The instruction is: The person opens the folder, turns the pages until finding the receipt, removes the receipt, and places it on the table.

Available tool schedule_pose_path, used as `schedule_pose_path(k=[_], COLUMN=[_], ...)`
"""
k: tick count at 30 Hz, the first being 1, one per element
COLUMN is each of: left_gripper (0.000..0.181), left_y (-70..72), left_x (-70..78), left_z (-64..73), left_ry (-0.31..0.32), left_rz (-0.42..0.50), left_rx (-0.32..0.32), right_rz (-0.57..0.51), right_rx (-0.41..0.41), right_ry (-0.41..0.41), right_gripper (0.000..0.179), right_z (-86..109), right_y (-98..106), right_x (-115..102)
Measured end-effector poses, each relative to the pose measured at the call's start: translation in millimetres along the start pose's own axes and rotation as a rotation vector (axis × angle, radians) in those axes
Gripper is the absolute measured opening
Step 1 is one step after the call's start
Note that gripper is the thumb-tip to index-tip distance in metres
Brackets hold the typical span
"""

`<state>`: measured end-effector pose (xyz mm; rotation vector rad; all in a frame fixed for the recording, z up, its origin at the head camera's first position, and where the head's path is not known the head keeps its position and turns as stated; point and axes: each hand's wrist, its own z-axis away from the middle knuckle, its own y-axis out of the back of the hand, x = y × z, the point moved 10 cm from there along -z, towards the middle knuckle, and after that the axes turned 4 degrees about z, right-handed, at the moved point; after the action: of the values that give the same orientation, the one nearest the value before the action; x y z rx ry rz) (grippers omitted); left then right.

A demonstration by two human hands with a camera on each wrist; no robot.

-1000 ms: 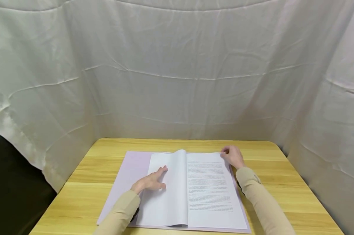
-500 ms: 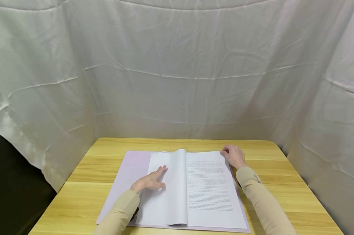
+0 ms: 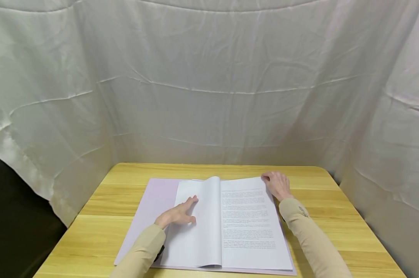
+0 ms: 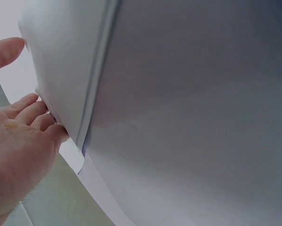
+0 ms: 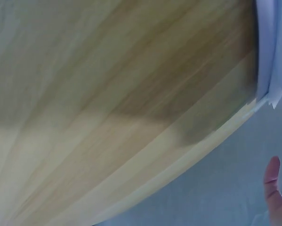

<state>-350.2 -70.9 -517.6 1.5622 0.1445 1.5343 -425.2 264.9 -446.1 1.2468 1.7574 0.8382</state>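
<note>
A lavender folder (image 3: 160, 193) lies open with white sheets inside. On the left, blank page backs (image 3: 209, 231) curve up at the fold; the printed page (image 3: 249, 224) lies to the right. My left hand (image 3: 178, 214) rests on the left pages with its fingers spread. In the left wrist view, that hand's fingertips (image 4: 31, 109) are at the edge of the curved paper. My right hand (image 3: 277, 185) pinches the printed page's far right corner, which is raised a little off the stack. In the right wrist view only its fingers (image 5: 273, 183) show at the edge.
The folder lies on a light wooden table (image 3: 320, 200), near its front edge. Pale grey curtains (image 3: 209, 116) hang behind the table and along both sides. Something dark (image 3: 18, 224) stands below the curtain at the left.
The printed page's far right corner has risen slightly in my right hand's fingers. My left hand has stayed in place on the left pages.
</note>
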Motion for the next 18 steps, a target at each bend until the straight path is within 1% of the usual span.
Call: schedule_pose_path(k=[5, 7, 10, 12, 15, 18], left_gripper=[0.078, 0.078, 0.078, 0.078, 0.078, 0.078], left_y=[-0.8, -0.7, -0.8, -1.1, -1.2, -0.9], left_x=[-0.5, -0.1, 0.1, 0.4, 1.6, 2.6], left_z=[1.4, 2.4, 3.1, 3.5, 4.3, 4.8], left_ry=[0.012, 0.018, 0.022, 0.022, 0.019, 0.015], left_rz=[-0.011, -0.014, -0.015, -0.011, -0.004, -0.003], left_rx=[0.003, 0.004, 0.003, 0.001, -0.001, 0.002], right_rz=[0.003, 0.0, -0.035, -0.096, -0.2, -0.269], right_rx=[0.027, 0.025, 0.01, -0.02, -0.086, -0.152], right_ry=[-0.015, -0.021, -0.039, -0.057, -0.085, -0.1], right_gripper=[0.016, 0.016, 0.017, 0.017, 0.018, 0.019], right_z=[2.0, 2.3, 1.4, 0.2, -1.8, -2.7], right_y=[2, 1, 0, -2, -7, -13], right_x=[0, 0, 2, 3, 6, 8])
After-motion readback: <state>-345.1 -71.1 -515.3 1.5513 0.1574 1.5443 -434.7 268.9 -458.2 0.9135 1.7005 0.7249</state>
